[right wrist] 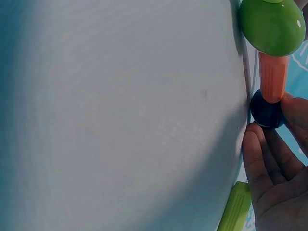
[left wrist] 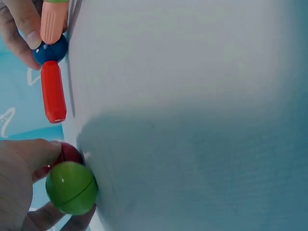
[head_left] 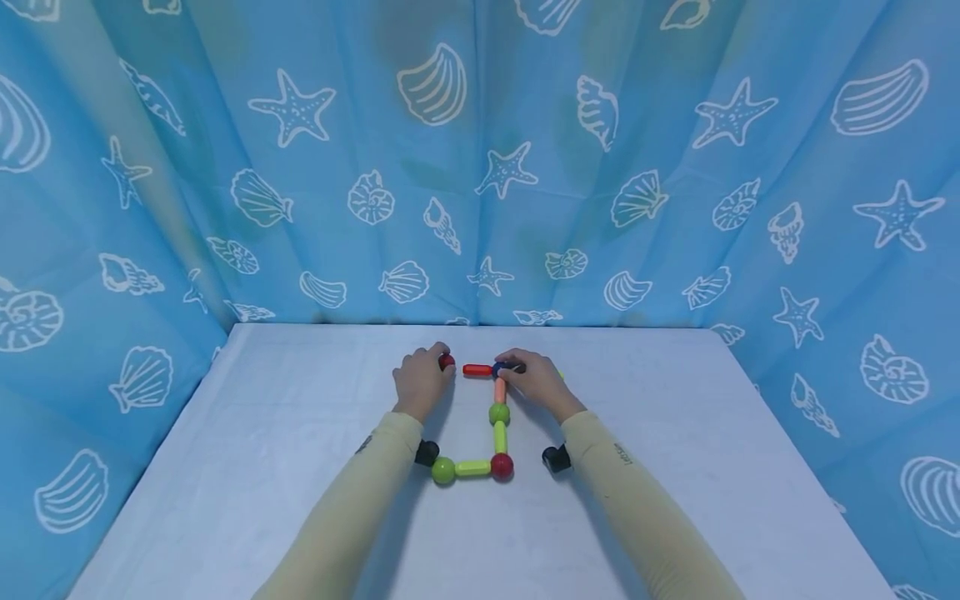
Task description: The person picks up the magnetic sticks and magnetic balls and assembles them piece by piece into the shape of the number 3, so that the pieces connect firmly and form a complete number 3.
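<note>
Near the table's far edge, my left hand grips a red ball; in the left wrist view a green ball in front partly covers it. My right hand pinches a dark blue ball between thumb and fingers. From this blue ball a red rod points left toward the held red ball, with a gap between them. An orange rod runs from the blue ball to a green ball. The chain continues through a yellow-green rod to another red ball.
From the near red ball, a second yellow-green rod leads left to a green ball by the left wrist. A loose-looking green rod lies beside the right hand, mostly hidden in the head view. Behind the white table hangs a blue curtain.
</note>
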Demonstrator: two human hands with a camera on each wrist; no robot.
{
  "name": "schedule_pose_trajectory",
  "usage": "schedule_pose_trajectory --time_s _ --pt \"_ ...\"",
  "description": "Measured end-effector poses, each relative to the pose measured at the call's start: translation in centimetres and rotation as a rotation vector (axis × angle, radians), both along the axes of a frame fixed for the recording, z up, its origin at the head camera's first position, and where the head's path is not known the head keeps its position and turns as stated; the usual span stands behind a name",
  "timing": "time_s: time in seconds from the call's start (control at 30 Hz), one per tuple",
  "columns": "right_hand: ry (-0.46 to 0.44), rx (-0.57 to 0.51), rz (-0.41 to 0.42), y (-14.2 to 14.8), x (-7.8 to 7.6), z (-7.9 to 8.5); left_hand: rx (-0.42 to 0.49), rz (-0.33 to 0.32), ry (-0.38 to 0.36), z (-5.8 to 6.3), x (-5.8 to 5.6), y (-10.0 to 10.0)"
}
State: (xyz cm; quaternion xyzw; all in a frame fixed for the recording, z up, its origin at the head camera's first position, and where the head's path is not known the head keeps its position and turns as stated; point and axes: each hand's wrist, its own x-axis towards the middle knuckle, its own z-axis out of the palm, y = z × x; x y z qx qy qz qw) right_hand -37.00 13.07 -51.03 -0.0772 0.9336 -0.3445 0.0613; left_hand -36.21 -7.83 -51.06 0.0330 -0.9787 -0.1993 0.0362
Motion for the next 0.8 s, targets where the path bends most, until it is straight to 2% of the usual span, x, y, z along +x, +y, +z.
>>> schedule_pose_trajectory --time_s 0.3,0.63,0.8 --pt "0.006 -0.008 -0.002 -0.1 0.2 0.2 0.046 -0.044 0.005 0.1 0.6 -0.4" --pt "0.010 -0.009 -0.007 -0.1 0.1 -0.1 0.187 -0.087 -0.002 -0.5 1.0 -0.8" --pt "0.013 -0.009 -0.007 -0.1 0.2 -0.1 0.221 -0.090 -0.017 -0.6 0.9 -1.1"
